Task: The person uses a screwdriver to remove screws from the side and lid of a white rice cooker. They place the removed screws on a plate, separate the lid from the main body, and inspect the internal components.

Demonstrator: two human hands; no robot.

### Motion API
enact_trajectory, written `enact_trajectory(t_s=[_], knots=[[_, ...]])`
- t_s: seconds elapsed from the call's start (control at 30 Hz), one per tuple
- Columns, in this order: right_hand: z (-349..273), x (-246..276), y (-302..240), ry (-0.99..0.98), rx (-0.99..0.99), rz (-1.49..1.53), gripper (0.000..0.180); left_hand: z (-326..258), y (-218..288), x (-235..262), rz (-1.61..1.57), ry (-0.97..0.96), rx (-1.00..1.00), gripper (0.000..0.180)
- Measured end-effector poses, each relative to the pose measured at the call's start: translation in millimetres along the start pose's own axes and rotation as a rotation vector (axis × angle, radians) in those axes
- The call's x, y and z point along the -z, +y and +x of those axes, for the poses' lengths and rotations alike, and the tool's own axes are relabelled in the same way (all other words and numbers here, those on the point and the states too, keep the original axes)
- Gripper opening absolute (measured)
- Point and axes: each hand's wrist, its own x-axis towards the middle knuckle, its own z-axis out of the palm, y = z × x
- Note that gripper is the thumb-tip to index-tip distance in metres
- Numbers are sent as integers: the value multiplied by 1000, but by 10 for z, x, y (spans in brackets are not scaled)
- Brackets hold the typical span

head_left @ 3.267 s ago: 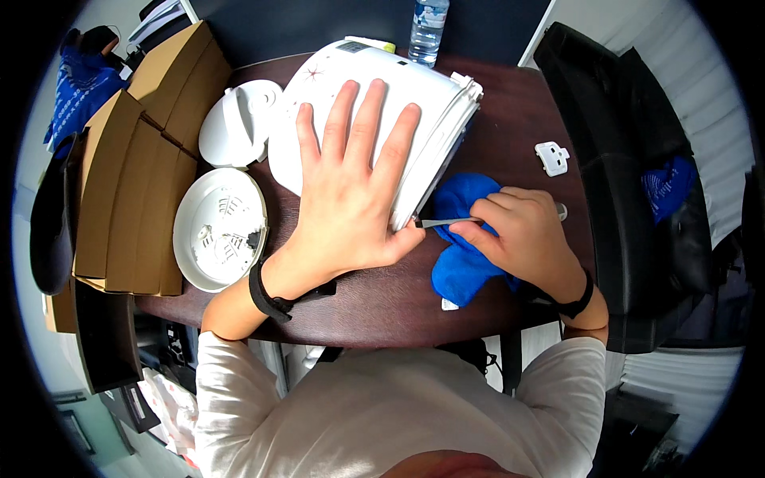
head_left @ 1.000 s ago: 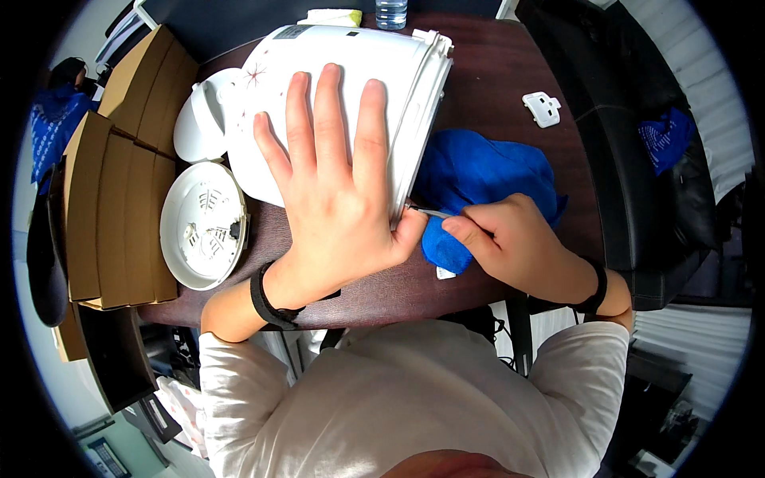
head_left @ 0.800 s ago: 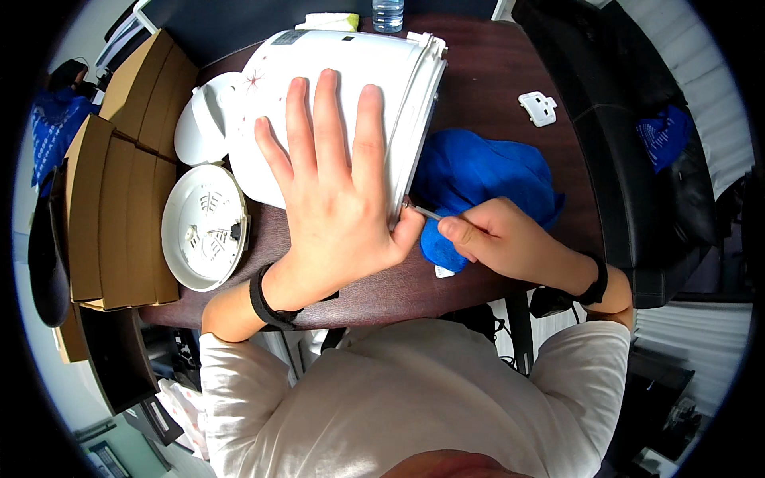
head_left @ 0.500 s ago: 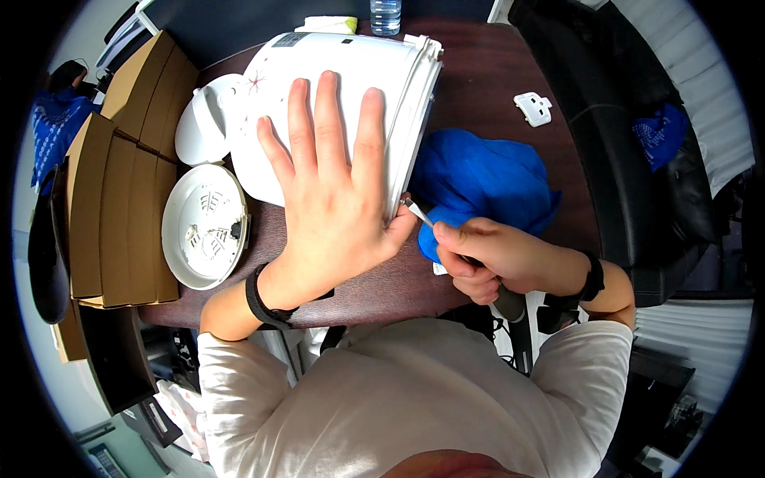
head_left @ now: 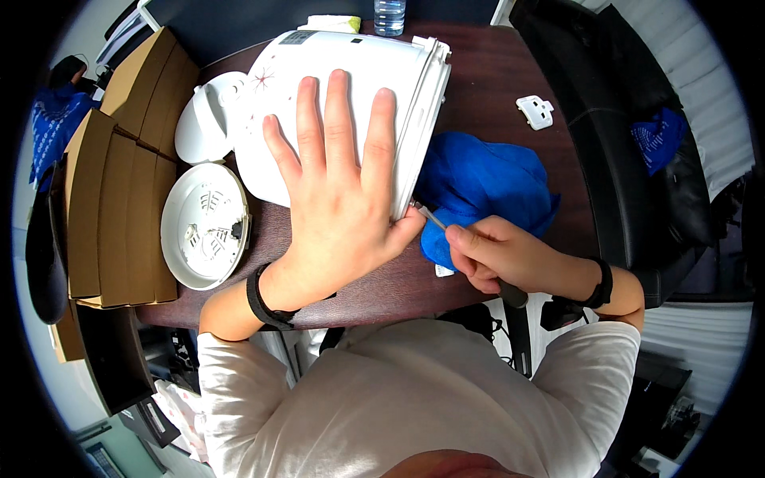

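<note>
A white, rounded appliance housing (head_left: 335, 56) with a small flower print lies on its side on the table, its rimmed end facing right. My left hand (head_left: 339, 183) is spread flat over it, fingers apart, the thumb down by the lower corner of the rim. In my right hand (head_left: 490, 251) is a screwdriver (head_left: 434, 219) with a slim metal shaft and a dark handle end showing below the fist. Its tip meets the rim's lower corner beside my left thumb; the exact contact is too small to make out. A blue cloth (head_left: 490, 179) lies bunched behind my right hand.
At left on the dark wooden table (head_left: 486, 80) are a round white vented base (head_left: 179, 247) and a white lid with a handle (head_left: 195, 143). Brown cardboard boxes (head_left: 119, 215) line the left edge. A small white plastic part (head_left: 535, 112) lies right; a water bottle (head_left: 389, 17) stands at the back.
The housing and my left hand have shifted slightly to the right. My right hand has moved a little right too, and the screwdriver has turned slightly, its tip still at the rim.
</note>
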Motion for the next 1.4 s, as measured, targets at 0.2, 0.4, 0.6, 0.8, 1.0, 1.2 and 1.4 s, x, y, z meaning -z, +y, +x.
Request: enact_trajectory(t_s=[0.2, 0.4, 0.6, 0.8, 1.0, 1.2, 1.4], knots=[[-27, -183, 74, -109, -84, 276, 55, -11, 13, -17, 1, 27, 0, 104], [-61, -263, -74, -257, -206, 498, 59, -17, 5, -31, 5, 36, 3, 105], [-117, -249, -14, -287, -200, 500, 57, -6, 19, -18, -39, 62, -16, 104], [-304, -267, 14, -47, 87, 27, 57, -4, 19, -4, -49, 54, -16, 104], [-98, 160, 39, 683, 860, -1318, 33, -10, 11, -5, -31, 36, -9, 102], [6, 255, -60, 728, 974, -1622, 35, -16, 4, -19, -1, 12, -2, 104], [88, 243, -55, 699, 992, -1578, 37, -28, -10, -11, -6, -5, -15, 108]])
